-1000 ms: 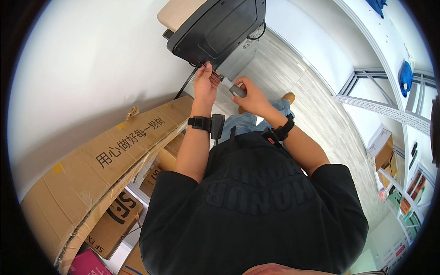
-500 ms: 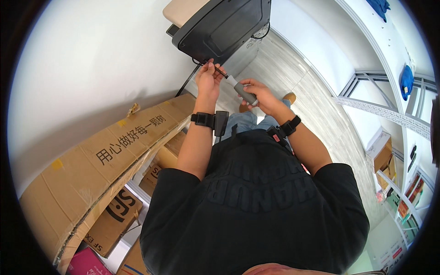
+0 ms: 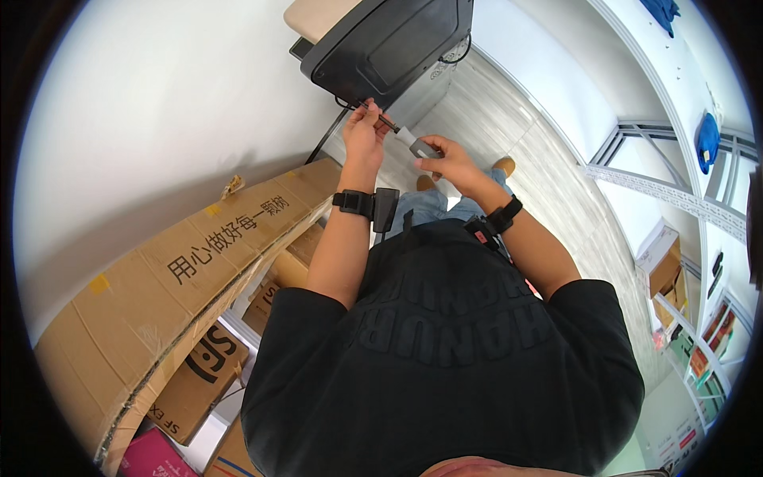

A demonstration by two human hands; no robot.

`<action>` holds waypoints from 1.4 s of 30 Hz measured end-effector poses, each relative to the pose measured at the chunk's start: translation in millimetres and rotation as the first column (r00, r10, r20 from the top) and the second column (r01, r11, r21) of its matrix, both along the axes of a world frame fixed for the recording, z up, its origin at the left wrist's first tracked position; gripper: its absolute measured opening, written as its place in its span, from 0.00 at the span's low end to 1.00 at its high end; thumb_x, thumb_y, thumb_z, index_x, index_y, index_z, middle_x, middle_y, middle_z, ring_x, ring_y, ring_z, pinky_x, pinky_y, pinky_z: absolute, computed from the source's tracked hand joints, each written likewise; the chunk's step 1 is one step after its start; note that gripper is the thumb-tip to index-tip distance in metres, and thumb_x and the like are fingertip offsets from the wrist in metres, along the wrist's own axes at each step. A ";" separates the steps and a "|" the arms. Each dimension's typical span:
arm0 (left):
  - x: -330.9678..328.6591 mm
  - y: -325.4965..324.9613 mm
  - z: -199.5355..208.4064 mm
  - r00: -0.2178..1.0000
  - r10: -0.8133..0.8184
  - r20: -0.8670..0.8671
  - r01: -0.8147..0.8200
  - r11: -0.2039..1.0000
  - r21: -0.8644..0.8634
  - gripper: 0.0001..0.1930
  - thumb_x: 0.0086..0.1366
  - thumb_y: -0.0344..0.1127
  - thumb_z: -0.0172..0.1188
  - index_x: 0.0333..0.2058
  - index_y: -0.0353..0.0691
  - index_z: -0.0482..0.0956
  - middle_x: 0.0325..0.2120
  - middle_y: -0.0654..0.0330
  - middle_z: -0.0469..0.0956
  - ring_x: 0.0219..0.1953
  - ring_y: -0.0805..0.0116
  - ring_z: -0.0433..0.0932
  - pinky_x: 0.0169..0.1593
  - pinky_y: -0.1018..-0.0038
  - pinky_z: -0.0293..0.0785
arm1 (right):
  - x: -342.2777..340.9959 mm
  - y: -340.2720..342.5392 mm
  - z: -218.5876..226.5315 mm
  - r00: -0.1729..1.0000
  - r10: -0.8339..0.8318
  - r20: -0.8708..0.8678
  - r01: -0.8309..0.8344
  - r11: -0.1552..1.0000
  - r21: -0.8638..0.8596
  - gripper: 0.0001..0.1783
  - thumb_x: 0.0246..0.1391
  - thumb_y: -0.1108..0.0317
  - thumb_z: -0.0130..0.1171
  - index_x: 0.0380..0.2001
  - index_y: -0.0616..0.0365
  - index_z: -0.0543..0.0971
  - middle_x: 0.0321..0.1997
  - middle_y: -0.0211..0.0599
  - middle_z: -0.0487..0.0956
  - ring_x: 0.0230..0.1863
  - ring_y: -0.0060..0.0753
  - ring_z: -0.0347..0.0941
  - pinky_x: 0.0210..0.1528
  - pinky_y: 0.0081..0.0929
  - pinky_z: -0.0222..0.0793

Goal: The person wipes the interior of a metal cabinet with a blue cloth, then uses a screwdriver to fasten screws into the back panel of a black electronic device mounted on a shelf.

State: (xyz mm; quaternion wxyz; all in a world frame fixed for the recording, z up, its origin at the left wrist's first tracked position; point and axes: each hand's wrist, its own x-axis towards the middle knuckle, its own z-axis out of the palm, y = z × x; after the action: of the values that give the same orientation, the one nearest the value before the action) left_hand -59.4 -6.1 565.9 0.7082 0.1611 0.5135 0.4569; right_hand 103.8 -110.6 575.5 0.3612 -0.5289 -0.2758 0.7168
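Note:
Above the floor at the top, a black panel (image 3: pixel 397 52) with a raised moulded outline and beige edge stands at an angle. My left hand (image 3: pixel 364 133) is just under its lower edge, fingers pinching the dark shaft of a screwdriver (image 3: pixel 421 145). The screwdriver has a grey handle, slanting from upper left to lower right. My right hand (image 3: pixel 455 163) grips that handle, its palm and fingers hiding the rear end. The shaft's tip lies behind my left fingers, so whether it sits in a screw cannot be seen.
A long cardboard box (image 3: pixel 183 230) runs along the wall at left, with smaller cartons (image 3: pixel 203 374) below it. White shelving (image 3: pixel 660 179) lines the right side. A black cable (image 3: pixel 459 56) loops at the panel's right edge. Light wood-look floor (image 3: pixel 477 111) lies beyond my hands.
My right hand has shifted its grip on the screwdriver's handle and now covers its rear end. My left hand keeps its pinch on the shaft.

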 end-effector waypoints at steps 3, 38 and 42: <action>0.3 -0.9 2.9 1.000 0.002 0.004 -0.002 1.000 0.003 0.09 0.67 0.31 0.54 0.45 0.38 0.72 0.31 0.62 0.75 0.33 0.68 0.75 0.41 0.70 0.76 | 10.8 0.2 12.3 0.965 -0.032 -0.259 -0.010 0.987 -0.160 0.25 0.52 0.64 0.61 0.54 0.55 0.70 0.36 0.30 0.75 0.34 0.23 0.73 0.25 0.18 0.65; 4.4 -1.0 7.6 0.997 0.076 0.022 -0.075 0.996 -0.042 0.08 0.66 0.33 0.56 0.42 0.38 0.74 0.29 0.64 0.74 0.29 0.71 0.73 0.39 0.71 0.76 | 2.7 -9.2 -4.4 0.999 -0.053 0.005 0.053 0.999 0.006 0.22 0.53 0.68 0.61 0.52 0.57 0.71 0.37 0.33 0.74 0.30 0.20 0.69 0.27 0.21 0.68; -1.2 2.0 -0.1 0.999 0.030 -0.023 -0.030 0.999 -0.023 0.09 0.65 0.32 0.58 0.42 0.38 0.74 0.29 0.65 0.74 0.28 0.73 0.73 0.38 0.75 0.75 | -1.3 -6.2 -6.4 0.976 -0.025 0.217 -0.013 0.985 0.174 0.27 0.45 0.69 0.67 0.50 0.59 0.72 0.36 0.34 0.74 0.30 0.22 0.70 0.27 0.21 0.68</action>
State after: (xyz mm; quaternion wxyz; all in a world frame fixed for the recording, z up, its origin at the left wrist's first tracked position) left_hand -60.6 -4.1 565.8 0.6972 0.1502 0.5293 0.4595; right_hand 102.6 -116.9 569.1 0.3759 -0.5714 -0.3740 0.6264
